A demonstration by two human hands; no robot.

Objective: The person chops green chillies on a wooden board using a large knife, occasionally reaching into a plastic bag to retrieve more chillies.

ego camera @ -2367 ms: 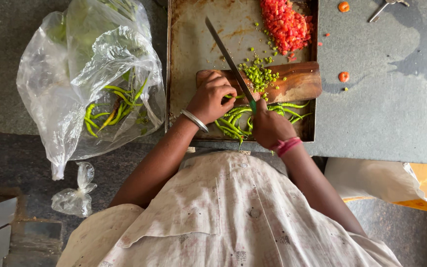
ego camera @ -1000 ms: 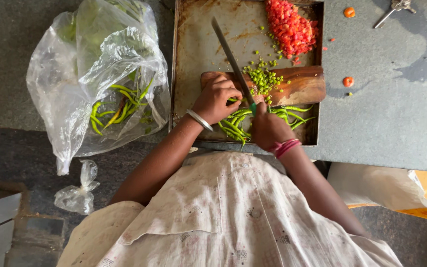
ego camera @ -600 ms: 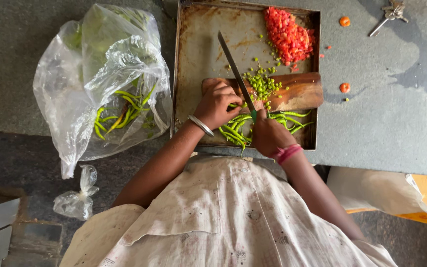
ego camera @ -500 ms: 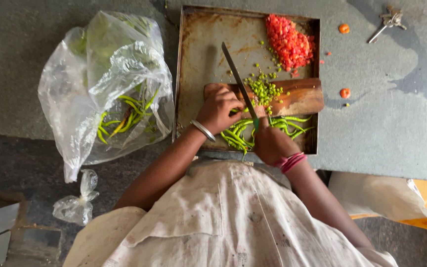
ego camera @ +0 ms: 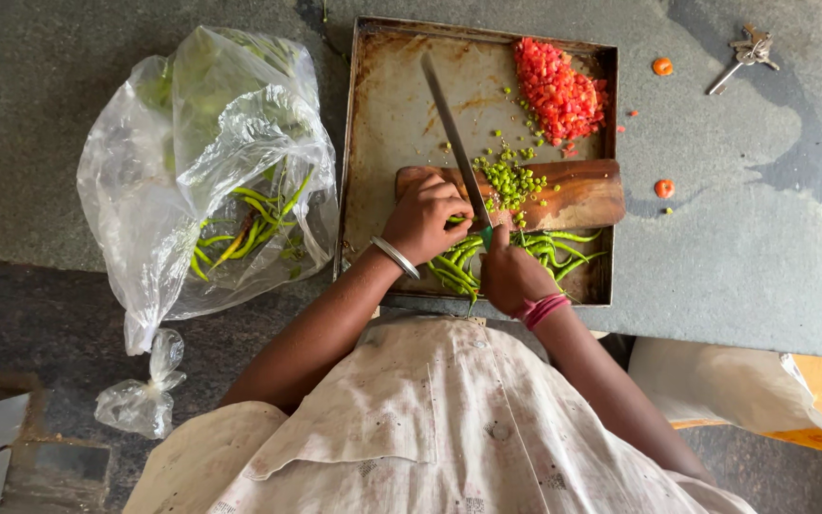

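My right hand (ego camera: 511,274), with red threads at the wrist, grips the handle of a long knife (ego camera: 451,128) whose blade points away over a wooden cutting board (ego camera: 582,195). My left hand (ego camera: 424,219), wearing a silver bangle, presses down on green chillies at the board's left end, right beside the blade. A small heap of chopped green chilli (ego camera: 509,179) lies on the board. Whole green chillies (ego camera: 554,252) lie between the board and my hands. Everything sits in a worn metal tray (ego camera: 387,114).
Chopped red tomato (ego camera: 556,90) is piled in the tray's far right corner. A clear plastic bag (ego camera: 206,171) with more green chillies lies left of the tray. Keys (ego camera: 744,55) and two tomato bits (ego camera: 663,187) lie on the grey counter at right. A small knotted bag (ego camera: 140,395) hangs below left.
The knife and both hands stay at the board with small chopping shifts; the blade tip has swung slightly. The view has drifted, so the tray sits lower in the frame.
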